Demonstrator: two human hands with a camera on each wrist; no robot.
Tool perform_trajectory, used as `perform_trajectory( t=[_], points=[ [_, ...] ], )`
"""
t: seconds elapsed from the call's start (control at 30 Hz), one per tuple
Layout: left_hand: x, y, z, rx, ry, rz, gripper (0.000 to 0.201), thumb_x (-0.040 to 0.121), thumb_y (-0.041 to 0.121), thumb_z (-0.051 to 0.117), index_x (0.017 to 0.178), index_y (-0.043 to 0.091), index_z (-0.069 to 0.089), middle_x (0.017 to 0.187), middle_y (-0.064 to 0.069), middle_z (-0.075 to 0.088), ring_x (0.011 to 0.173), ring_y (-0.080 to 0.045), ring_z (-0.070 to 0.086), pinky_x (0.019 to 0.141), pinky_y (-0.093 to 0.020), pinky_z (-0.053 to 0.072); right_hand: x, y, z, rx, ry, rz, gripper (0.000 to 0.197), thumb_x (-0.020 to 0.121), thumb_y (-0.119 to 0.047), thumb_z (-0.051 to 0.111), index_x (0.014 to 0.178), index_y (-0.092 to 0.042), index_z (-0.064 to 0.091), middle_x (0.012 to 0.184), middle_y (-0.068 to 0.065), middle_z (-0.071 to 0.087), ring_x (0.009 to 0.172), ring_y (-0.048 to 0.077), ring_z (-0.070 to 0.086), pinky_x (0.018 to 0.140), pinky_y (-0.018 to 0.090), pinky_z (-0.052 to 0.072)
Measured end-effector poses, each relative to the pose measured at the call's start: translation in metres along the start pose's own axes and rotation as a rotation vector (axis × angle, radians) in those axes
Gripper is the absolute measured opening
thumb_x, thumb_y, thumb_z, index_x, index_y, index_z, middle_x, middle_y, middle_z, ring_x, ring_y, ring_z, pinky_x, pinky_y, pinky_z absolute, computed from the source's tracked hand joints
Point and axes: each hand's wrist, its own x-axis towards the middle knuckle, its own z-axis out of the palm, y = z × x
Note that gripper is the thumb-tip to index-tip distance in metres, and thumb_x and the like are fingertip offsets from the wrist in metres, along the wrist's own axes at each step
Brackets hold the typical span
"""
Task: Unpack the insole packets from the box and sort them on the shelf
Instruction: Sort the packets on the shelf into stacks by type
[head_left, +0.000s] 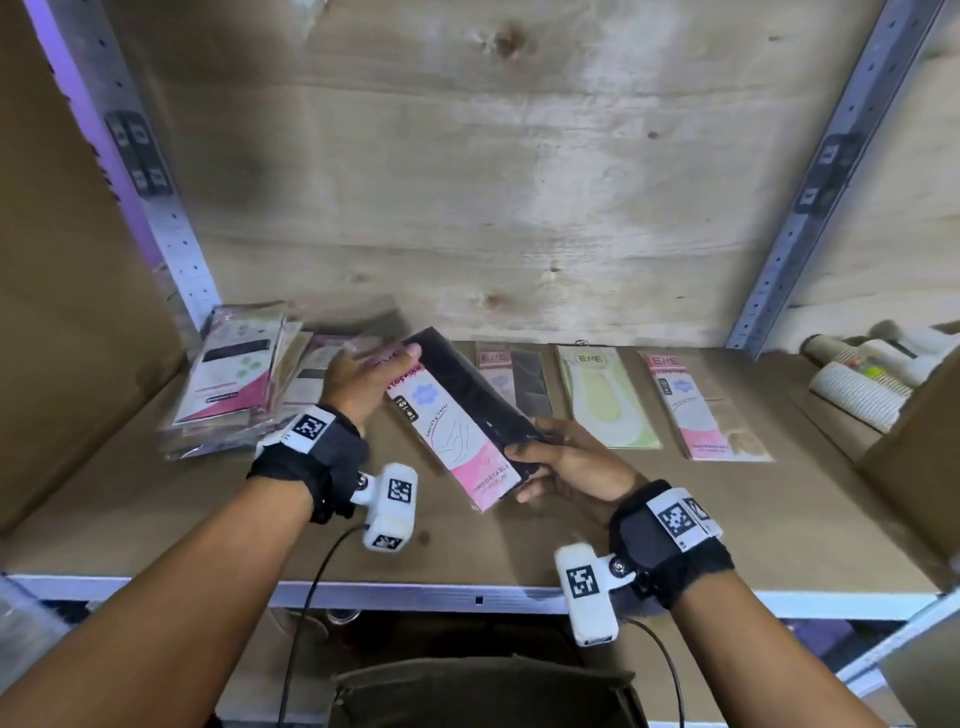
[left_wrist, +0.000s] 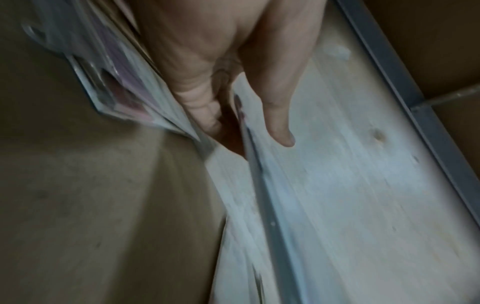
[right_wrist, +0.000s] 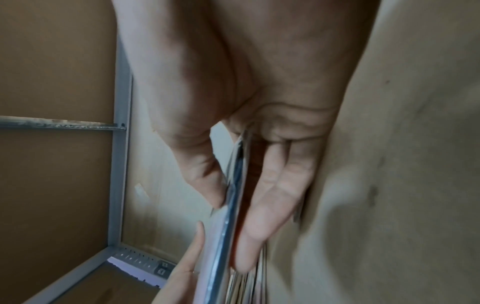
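The right hand (head_left: 563, 462) pinches the packet's (head_left: 460, 415) near end (tilted); the left hand (head_left: 358, 382) touches its far end, fingers straight.

Brown shelf (head_left: 571, 525) — packet pile (head_left: 234, 379) at left, three packets (head_left: 608, 397) in a row

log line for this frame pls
phase: sorting | right hand: grips black-pink packet | left hand: touches its far end | shelf: three packets laid out

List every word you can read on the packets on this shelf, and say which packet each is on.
"ENE": grey packet
"ENE": green packet
"ENE": pink packet
"Variety Color": held packet, right hand gripping it
Stacked packets by left hand: too blurred to read.
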Motion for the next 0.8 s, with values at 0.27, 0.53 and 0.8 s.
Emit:
perform_trajectory(
  t=[0.27,0.53,0.8],
  points=[
    [0.004,0.003,-0.011,0.148,-0.09,-0.03,0.039,0.071,0.023,0.086,0.1,0.0,0.073,0.095,-0.019,0.075,0.084,-0.029,0.072,0.079,-0.035,0.056,-0.009,-0.002,-0.009,-0.157,-0.055,-0.03,0.013,0.088,-0.037,0.067,0.09,-0.025,0.072,0.092,0.015,0.072,0.076,0.036,0.065,0.056,0.03,0.058],
    [0.0,0.014,-0.025,0.426,-0.296,-0.02,0.019,0.087,0.021,0.071,0.104,0.014,0.075,0.092,-0.007,0.077,0.072,-0.012,0.073,0.062,-0.019,0.054,-0.018,0.007,-0.036,-0.327,-0.101,0.006,0.025,0.094,-0.026,0.061,0.113,-0.01,0.063,0.116,0.029,0.066,0.098,0.034,0.064,0.088,0.051,0.05],
    [-0.006,0.003,-0.013,0.676,-0.264,0.214,0.056,0.086,0.071,0.05,0.056,0.025,0.062,0.058,-0.002,0.07,0.049,-0.009,0.064,0.058,-0.025,0.044,-0.031,0.003,-0.042,-0.264,-0.128,0.01,0.017,0.093,-0.017,0.064,0.109,-0.012,0.067,0.108,0.014,0.072,0.092,0.021,0.07,0.077,0.026,0.058]
  ],
)
